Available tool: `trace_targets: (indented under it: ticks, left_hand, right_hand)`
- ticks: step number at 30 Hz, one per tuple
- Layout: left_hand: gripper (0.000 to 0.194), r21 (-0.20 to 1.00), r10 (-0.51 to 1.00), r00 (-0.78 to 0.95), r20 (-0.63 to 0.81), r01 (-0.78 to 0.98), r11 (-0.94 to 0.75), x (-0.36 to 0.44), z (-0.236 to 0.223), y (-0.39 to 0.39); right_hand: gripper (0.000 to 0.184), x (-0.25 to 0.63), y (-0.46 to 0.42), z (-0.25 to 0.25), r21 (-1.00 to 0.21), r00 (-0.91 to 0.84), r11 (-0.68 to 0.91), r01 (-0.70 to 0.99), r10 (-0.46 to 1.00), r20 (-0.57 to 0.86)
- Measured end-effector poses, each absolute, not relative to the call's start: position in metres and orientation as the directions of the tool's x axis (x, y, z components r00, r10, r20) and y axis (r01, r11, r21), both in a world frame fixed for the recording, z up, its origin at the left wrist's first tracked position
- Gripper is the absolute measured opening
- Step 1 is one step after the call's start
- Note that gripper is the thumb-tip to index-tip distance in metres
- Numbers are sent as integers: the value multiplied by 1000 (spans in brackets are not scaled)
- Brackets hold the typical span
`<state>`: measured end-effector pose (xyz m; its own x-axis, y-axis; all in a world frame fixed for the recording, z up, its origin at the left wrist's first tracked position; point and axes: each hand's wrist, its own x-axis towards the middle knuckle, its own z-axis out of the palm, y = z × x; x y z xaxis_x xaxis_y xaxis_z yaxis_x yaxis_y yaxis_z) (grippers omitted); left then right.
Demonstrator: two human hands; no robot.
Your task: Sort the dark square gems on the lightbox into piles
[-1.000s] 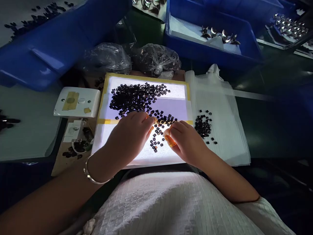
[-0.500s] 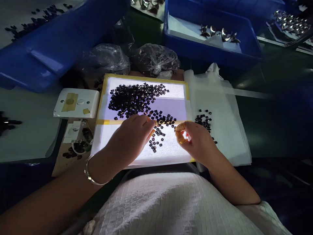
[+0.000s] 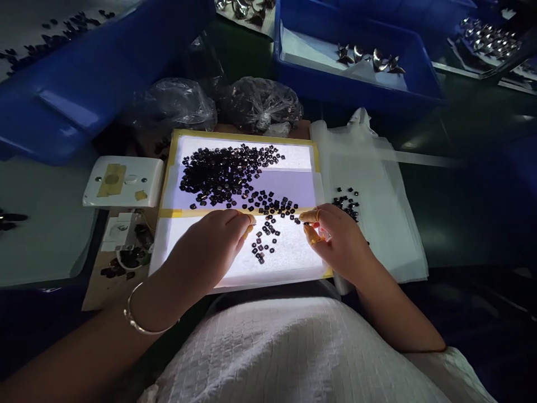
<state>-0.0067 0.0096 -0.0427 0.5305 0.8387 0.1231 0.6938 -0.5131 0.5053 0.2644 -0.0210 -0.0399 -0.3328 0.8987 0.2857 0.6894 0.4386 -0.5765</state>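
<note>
Small black square pieces with light centres lie in a dense pile (image 3: 218, 170) at the back left of a lit white panel (image 3: 235, 263) edged with yellow tape. A looser trail of these pieces (image 3: 268, 204) runs toward the panel's middle. My left hand (image 3: 210, 246), with a bangle at its wrist, is closed in a pinch just left of the trail; its fingertips hide what they hold, if anything. My right hand (image 3: 342, 240), yellow covers on its fingertips, pinches a small black square piece (image 3: 306, 224) at the trail's right end.
White sheets (image 3: 381, 224) to the right carry more black pieces (image 3: 346, 204). A white switch plate (image 3: 123, 182) stands at the left. Clear plastic bags (image 3: 264, 103) sit behind the panel. Blue bins (image 3: 356, 84) are at the back, one holding shiny metal parts (image 3: 369, 57).
My left hand has drawn back left and toward me from the trail. My right hand stays near the trail's right end, its fingertips now around a black piece. The view has shifted slightly.
</note>
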Motion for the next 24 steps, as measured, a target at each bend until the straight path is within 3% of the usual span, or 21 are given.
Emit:
trace_targets:
  ticks: [3, 6, 8, 11, 14, 17, 20, 24]
  left_hand:
    - [20, 729, 917, 398, -4, 629, -270, -6, -33, 4]
    - [18, 922, 904, 295, -310, 324, 211, 3, -23, -9]
    - [12, 880, 823, 324, -466, 76, 468, 12, -22, -20]
    - [7, 715, 697, 475, -537, -183, 675, 24, -26, -32]
    - [17, 549, 614, 588, -527, -315, 774, 29, -30, -38]
    - [16, 448, 589, 543, -598, -382, 808, 24, -29, -37]
    - [17, 453, 621, 464, -632, -430, 781, 17, -26, -33]
    - [17, 490, 691, 363, -624, -507, 709, 10, -24, -26]
  right_hand:
    - [23, 264, -18, -40, -601, -328, 432, 673, 902, 281]
    - [20, 255, -19, -31, -665, -323, 441, 602, 897, 302]
    - [17, 245, -24, -21, -696, -329, 469, 544, 882, 337]
    - [12, 231, -32, -8, -694, -446, 533, 484, 833, 329]
    - [8, 229, -31, -8, -691, -550, 565, 451, 786, 284]
    - [9, 237, -21, -20, -654, -443, 513, 556, 849, 289]
    - [10, 249, -11, -34, -507, -407, 471, 722, 882, 239]
    - [13, 257, -6, -43, -376, -414, 458, 806, 889, 196]
